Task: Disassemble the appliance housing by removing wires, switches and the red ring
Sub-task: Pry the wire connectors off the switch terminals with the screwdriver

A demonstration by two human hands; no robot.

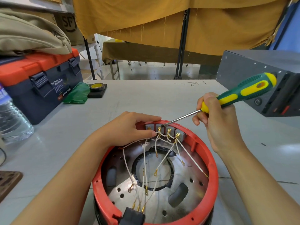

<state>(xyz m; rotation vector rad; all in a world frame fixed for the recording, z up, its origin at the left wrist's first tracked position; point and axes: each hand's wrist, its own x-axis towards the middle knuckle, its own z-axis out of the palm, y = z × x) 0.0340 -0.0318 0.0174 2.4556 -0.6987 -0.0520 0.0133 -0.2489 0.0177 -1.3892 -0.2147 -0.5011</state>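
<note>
The round appliance housing stands open on the table, its red ring (209,161) around a perforated metal plate (191,189). Several grey switches (168,129) sit in a row inside the far rim, and white wires (159,164) with brass lugs run from them down to a black connector (133,216) at the near rim. My left hand (129,127) grips the far rim, thumb inside by the leftmost switch. My right hand (211,112) holds a green and yellow screwdriver (240,93); its blade tip touches the top of the second switch.
A red and navy toolbox (40,82) stands at the back left with a folded cloth on top. Beside it lie a green bag (76,95) and a roll of tape (97,86). A plastic bottle (11,117) is at the left edge, a grey metal box (259,75) at the right.
</note>
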